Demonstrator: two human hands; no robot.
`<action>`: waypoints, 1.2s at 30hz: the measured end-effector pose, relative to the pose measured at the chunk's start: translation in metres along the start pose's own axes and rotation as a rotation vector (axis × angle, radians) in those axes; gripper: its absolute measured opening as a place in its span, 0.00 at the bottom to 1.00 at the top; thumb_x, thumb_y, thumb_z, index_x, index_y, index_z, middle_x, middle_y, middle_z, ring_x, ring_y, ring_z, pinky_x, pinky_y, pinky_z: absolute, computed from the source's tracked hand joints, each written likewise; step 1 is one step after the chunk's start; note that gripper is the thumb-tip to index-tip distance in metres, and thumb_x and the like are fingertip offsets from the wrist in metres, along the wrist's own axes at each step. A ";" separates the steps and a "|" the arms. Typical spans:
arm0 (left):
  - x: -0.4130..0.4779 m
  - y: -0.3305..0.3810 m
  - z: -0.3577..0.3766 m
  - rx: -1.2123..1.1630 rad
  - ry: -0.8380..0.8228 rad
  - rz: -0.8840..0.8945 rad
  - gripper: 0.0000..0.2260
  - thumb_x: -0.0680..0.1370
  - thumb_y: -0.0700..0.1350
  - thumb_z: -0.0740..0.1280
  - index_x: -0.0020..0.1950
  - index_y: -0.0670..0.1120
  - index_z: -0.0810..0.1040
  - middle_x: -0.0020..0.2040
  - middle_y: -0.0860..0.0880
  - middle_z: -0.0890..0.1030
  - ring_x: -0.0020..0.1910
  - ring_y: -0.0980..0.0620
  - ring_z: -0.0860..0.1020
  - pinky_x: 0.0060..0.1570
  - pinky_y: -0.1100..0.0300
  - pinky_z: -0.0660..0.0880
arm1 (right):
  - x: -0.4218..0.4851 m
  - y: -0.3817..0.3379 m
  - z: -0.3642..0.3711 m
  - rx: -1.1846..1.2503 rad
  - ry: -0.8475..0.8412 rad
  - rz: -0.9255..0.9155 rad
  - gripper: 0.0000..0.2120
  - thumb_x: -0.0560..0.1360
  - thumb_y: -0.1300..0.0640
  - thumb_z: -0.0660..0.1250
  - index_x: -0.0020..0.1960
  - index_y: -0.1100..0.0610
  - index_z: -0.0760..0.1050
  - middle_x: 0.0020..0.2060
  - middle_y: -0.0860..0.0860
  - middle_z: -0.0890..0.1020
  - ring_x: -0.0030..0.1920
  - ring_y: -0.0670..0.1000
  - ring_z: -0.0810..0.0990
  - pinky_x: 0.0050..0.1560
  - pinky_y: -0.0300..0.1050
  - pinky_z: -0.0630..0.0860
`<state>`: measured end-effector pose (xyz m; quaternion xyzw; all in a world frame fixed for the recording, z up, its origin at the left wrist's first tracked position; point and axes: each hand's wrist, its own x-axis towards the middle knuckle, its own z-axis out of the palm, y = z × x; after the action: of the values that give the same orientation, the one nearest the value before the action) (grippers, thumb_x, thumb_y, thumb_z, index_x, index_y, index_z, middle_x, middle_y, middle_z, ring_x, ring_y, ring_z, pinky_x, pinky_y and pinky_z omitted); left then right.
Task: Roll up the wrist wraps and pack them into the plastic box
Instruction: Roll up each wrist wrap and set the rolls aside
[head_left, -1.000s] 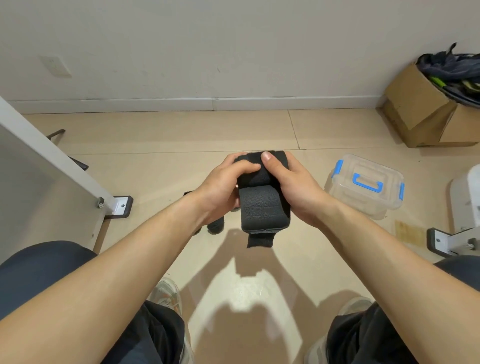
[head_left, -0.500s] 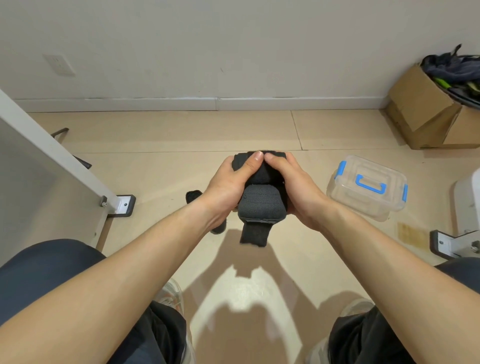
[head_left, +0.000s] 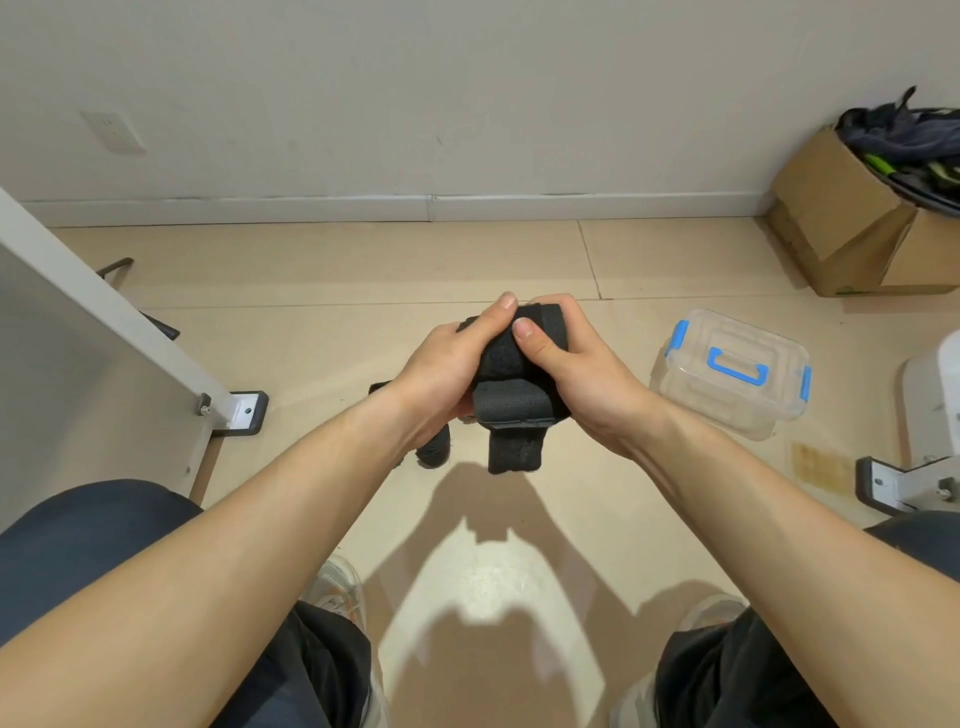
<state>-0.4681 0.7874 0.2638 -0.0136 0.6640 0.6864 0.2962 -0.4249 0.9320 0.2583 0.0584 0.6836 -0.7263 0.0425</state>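
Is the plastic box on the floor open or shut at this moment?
Shut. The plastic box has its clear lid, with the blue handle, sitting flat on top, and no gap shows under it.

The wrist wrap (head_left: 511, 395) is at centre, held between the left hand (head_left: 447, 374) and the right hand (head_left: 582, 374) above the floor (head_left: 322, 270). A second wrist wrap (head_left: 432, 449) lies on the floor below the left wrist, partly hidden by it. The plastic box (head_left: 732, 374) stands on the floor to the right of the hands. A cardboard box (head_left: 841, 223) stands far right, against the wall (head_left: 415, 104). A furniture leg (head_left: 104, 306) stands at left.
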 end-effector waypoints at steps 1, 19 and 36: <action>0.000 0.000 0.000 0.005 0.013 0.007 0.32 0.70 0.68 0.72 0.58 0.42 0.84 0.58 0.36 0.84 0.60 0.32 0.81 0.65 0.28 0.70 | -0.001 0.000 0.001 0.032 0.007 0.003 0.09 0.83 0.54 0.65 0.59 0.56 0.70 0.45 0.50 0.81 0.47 0.48 0.82 0.51 0.48 0.81; 0.018 0.002 -0.021 -0.152 0.275 0.116 0.19 0.80 0.59 0.68 0.51 0.42 0.83 0.50 0.42 0.87 0.49 0.42 0.86 0.59 0.42 0.81 | -0.007 0.002 0.004 -0.080 0.087 0.174 0.09 0.78 0.54 0.72 0.41 0.54 0.75 0.39 0.47 0.79 0.39 0.43 0.76 0.50 0.44 0.74; 0.022 -0.002 -0.019 -0.259 0.323 0.134 0.21 0.81 0.59 0.66 0.58 0.41 0.81 0.51 0.43 0.87 0.46 0.46 0.87 0.41 0.55 0.81 | -0.011 0.002 0.011 -0.027 0.112 0.230 0.12 0.75 0.56 0.76 0.53 0.55 0.76 0.43 0.52 0.85 0.42 0.49 0.81 0.48 0.48 0.79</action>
<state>-0.4927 0.7780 0.2505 -0.1171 0.6084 0.7731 0.1355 -0.4142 0.9203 0.2581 0.1762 0.6834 -0.7030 0.0879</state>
